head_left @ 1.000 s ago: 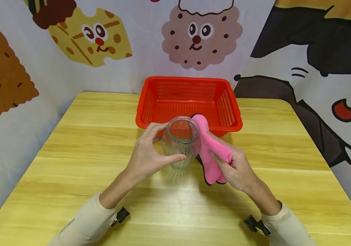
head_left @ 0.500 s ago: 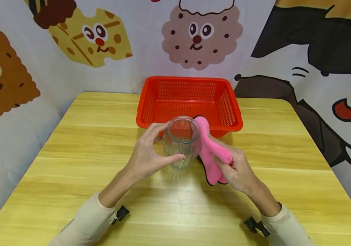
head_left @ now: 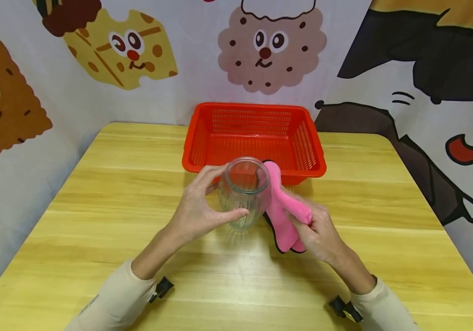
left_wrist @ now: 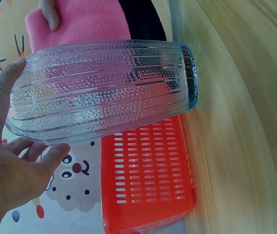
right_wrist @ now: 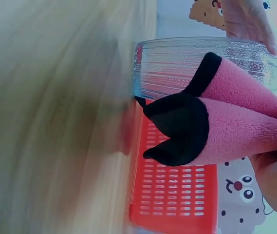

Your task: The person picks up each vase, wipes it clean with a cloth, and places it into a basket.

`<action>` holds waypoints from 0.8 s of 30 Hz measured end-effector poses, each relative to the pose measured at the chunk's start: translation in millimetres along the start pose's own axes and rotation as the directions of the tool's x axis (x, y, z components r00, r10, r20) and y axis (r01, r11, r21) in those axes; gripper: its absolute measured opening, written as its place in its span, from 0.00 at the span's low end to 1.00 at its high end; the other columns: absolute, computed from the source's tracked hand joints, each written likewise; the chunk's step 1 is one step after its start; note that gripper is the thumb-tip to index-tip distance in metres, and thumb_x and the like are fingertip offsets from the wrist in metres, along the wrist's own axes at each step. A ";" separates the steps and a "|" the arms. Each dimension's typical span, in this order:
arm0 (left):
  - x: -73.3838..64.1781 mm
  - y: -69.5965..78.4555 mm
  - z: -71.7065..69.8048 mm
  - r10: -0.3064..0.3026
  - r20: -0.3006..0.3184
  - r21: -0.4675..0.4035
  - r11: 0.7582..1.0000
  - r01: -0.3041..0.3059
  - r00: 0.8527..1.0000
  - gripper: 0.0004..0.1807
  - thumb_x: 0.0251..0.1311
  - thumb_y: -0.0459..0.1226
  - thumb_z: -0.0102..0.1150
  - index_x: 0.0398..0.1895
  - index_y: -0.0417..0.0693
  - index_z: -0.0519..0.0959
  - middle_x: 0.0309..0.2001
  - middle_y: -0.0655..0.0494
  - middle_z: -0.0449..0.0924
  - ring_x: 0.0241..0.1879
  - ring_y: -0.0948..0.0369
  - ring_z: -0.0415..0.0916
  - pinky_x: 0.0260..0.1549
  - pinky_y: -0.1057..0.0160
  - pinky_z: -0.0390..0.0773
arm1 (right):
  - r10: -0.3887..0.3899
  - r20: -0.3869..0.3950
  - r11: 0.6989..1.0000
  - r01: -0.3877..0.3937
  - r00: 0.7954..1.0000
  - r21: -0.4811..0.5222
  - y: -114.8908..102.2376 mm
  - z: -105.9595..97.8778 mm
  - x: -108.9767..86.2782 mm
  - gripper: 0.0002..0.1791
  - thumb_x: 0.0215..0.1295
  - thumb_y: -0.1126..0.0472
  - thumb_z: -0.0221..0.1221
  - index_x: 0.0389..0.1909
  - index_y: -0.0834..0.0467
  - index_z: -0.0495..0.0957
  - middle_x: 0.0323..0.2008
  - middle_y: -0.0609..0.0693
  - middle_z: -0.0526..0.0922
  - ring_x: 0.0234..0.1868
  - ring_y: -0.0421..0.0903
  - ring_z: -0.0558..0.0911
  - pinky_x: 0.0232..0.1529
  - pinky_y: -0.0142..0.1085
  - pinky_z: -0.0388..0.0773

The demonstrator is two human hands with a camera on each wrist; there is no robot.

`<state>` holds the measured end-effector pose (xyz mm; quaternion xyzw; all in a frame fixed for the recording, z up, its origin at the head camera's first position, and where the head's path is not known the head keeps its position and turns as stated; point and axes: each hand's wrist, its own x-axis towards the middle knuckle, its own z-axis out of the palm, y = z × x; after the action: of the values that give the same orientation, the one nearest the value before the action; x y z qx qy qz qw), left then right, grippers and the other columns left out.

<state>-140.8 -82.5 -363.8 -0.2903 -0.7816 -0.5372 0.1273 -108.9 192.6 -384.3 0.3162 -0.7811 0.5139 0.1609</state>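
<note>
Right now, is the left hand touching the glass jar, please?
Touching: in the left wrist view, the left hand has its fingers against the glass jar.

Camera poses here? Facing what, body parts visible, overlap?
Head: head-worn, facing forward and down at the glass jar; left hand, right hand, beige sleeves show.
Left wrist: worn there, facing the jar's side; left hand and part of right show.
Right wrist: worn there, facing pink cloth and jar; parts of both hands show.
Both wrist views share jar, cloth and red basket.
</note>
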 end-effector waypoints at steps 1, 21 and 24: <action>-0.1 0.0 -0.5 -0.001 0.000 -0.002 1.000 0.001 1.000 0.46 0.42 0.40 0.86 0.68 0.49 0.74 0.56 0.51 0.75 0.56 0.60 0.74 0.55 0.60 0.79 | 0.003 0.003 1.000 -0.003 1.000 0.007 0.1 0.4 -0.1 0.29 0.62 0.84 0.54 0.65 0.68 0.75 0.62 0.59 0.78 0.64 0.49 0.76 0.65 0.38 0.71; 0.6 0.1 -1.4 -0.002 0.020 -0.044 0.999 0.003 1.000 0.46 0.43 0.39 0.86 0.69 0.50 0.73 0.58 0.49 0.74 0.59 0.53 0.74 0.57 0.59 0.78 | 0.030 0.038 0.999 -0.031 0.999 0.031 8.5 0.2 -5.5 0.29 0.62 0.85 0.49 0.63 0.69 0.76 0.61 0.60 0.79 0.63 0.49 0.77 0.63 0.37 0.74; 0.5 0.1 -1.3 -0.002 0.019 -0.047 0.999 0.003 1.000 0.46 0.43 0.39 0.86 0.69 0.50 0.73 0.58 0.49 0.74 0.59 0.52 0.74 0.57 0.59 0.78 | 0.028 0.058 0.999 -0.029 0.998 0.019 10.0 -0.5 -5.4 0.29 0.62 0.85 0.48 0.62 0.68 0.78 0.60 0.60 0.80 0.63 0.50 0.77 0.63 0.37 0.73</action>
<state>-141.3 -83.6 -362.9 -0.2972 -0.7702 -0.5530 0.1124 -111.6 197.5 -394.2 0.3214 -0.7847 0.5144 0.1277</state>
